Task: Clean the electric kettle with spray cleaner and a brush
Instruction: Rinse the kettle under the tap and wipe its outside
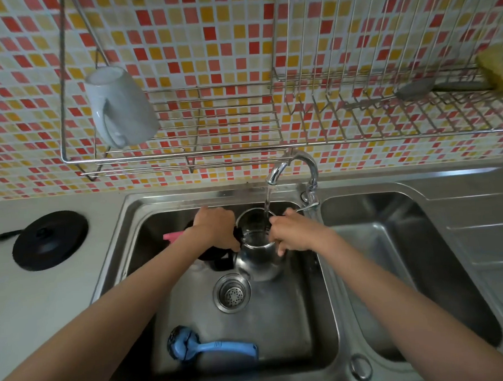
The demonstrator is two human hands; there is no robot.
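Observation:
The steel electric kettle [257,258] stands in the left sink basin [300,317] under the tap [293,166]. Water runs from the spout into its open top. My left hand [216,228] grips the kettle's black handle on the left side. My right hand [293,231] rests on the kettle's right rim, fingers curled over the edge. A blue brush [204,347] lies on the basin floor near the front. Behind my left wrist a pink object [172,236] shows, mostly hidden.
The black kettle base [49,240] with its cord sits on the counter at the left. A second sink basin [395,265] lies to the right. A wire dish rack [242,125] hangs above with a white mug [119,106]. The drain strainer [232,293] is in front of the kettle.

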